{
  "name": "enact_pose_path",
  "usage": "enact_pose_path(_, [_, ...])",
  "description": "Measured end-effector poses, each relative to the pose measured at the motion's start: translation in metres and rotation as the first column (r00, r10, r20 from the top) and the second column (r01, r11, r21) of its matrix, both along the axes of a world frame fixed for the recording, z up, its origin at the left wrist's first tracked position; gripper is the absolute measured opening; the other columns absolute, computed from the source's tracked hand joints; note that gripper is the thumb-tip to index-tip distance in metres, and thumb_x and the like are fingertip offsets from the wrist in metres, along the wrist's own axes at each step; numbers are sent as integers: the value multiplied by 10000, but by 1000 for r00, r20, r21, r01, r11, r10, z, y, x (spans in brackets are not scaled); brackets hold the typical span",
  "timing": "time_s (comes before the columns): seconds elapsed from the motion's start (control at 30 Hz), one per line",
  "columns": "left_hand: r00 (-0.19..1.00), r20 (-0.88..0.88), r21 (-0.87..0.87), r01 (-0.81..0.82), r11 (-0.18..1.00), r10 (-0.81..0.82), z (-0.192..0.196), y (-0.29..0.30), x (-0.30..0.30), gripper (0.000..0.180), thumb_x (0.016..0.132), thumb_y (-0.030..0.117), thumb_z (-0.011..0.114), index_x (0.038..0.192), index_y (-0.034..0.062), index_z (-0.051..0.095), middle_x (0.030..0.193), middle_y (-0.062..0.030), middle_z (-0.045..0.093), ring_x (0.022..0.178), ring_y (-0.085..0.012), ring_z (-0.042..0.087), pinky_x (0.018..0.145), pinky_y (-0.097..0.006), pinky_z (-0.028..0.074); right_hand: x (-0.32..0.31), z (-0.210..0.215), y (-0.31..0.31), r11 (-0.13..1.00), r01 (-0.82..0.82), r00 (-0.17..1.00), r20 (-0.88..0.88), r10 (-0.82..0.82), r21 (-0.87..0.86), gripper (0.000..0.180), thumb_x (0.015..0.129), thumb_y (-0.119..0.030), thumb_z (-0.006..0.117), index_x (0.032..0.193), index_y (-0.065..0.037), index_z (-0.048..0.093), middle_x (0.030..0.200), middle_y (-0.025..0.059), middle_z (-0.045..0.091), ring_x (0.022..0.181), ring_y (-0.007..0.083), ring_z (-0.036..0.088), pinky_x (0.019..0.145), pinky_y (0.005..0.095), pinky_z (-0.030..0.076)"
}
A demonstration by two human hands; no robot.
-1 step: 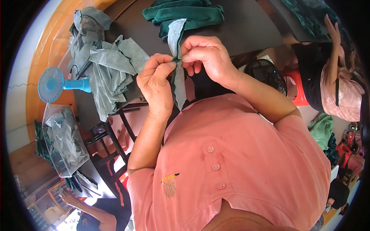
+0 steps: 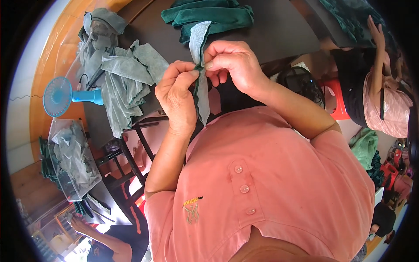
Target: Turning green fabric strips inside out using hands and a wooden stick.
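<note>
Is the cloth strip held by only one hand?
No, the left hand and the right hand both pinch the cloth strip near its middle.

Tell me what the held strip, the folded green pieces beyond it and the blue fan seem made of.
Held strip: apparently cloth, bending softly, with a matte grey face and dark green edge.
Green pieces: probably velvet, given the soft sheen along their folds.
Blue fan: likely moulded plastic, judging by its smooth, even-coloured handle.
</note>
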State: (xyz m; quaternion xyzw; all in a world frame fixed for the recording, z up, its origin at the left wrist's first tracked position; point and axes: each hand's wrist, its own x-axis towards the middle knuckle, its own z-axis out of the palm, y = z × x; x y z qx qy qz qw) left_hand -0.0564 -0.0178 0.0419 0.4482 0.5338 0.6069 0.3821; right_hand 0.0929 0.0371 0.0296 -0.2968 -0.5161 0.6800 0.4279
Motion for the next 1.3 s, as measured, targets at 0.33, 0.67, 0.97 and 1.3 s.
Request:
enact_pose_path(0.33, [936, -353, 242, 74, 967, 17, -11, 1, 0, 51, 797, -47, 607, 833, -11, 602, 789, 18, 559, 691, -61, 484, 620, -191, 380, 0, 12, -6, 998, 40, 990, 133, -47, 58, 70, 759, -62, 605, 759, 6, 620, 659, 64, 612, 513, 121, 558, 457, 255, 405])
enact_pose_path(0.67, [968, -241, 134, 100, 986, -66, -13, -1, -9, 95, 774, -28, 624, 869, -25, 635, 815, -61, 626, 664, -124, 550, 592, -246, 441, -2, 0, -7, 990, 60, 993, 98, -73, 127, 108, 756, -86, 565, 729, 13, 598, 606, 49, 581, 485, 105, 530, 446, 245, 383])
enact_pose_path(0.97, [990, 63, 35, 121, 992, -122, -9, -1, -3, 116, 764, -46, 677, 867, -5, 640, 789, 4, 593, 689, -63, 504, 639, -206, 413, -4, -5, -11, 920, 177, 962, 136, -237, 351, 103, 757, -74, 572, 715, 19, 590, 534, 42, 544, 462, 89, 495, 435, 248, 377])
enact_pose_path(1.3, [966, -222, 281, -63, 958, 129, -14, 3, 9, 68, 783, -53, 582, 827, -27, 626, 787, 8, 600, 713, -55, 501, 651, -186, 398, -3, -9, -13, 904, 157, 960, 153, -234, 398, 90, 745, -65, 594, 754, 24, 605, 541, 61, 525, 490, 91, 463, 467, 269, 370])
